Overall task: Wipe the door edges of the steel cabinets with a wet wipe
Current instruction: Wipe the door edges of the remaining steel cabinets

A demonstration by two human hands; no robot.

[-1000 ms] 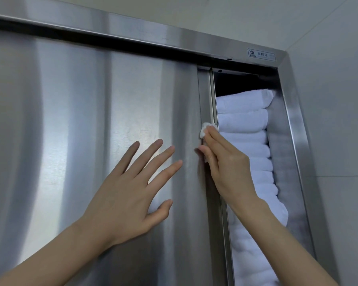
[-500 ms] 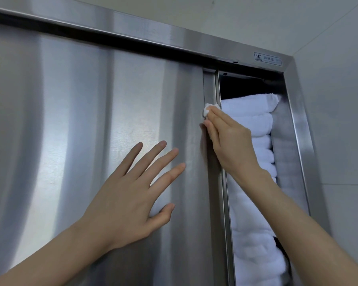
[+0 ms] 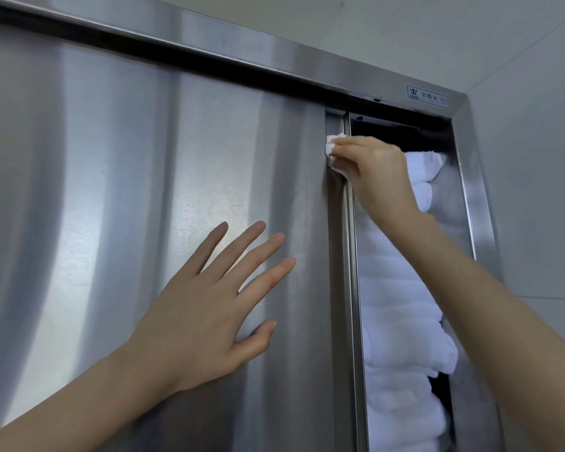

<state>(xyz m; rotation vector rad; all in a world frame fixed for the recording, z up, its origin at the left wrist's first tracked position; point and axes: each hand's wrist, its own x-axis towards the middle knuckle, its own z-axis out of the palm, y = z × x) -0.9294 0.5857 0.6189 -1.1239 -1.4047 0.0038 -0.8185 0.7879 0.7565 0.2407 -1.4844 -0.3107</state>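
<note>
A steel sliding cabinet door [image 3: 144,207] fills the left of the view. Its vertical right edge [image 3: 338,256] runs down the middle. My right hand [image 3: 375,171] pinches a small white wet wipe [image 3: 332,154] against the top of that edge, just below the upper track. My left hand [image 3: 209,308] lies flat on the door face, fingers spread and straight.
Behind the door edge, the cabinet opening holds a stack of folded white towels [image 3: 402,321]. The steel frame [image 3: 477,223] borders the opening on the right, with a small label [image 3: 428,96] on the top rail. A pale wall [image 3: 535,158] stands to the right.
My right hand has slid the wipe upward along the door edge, from mid height to near the top. My left hand has stayed flat on the door.
</note>
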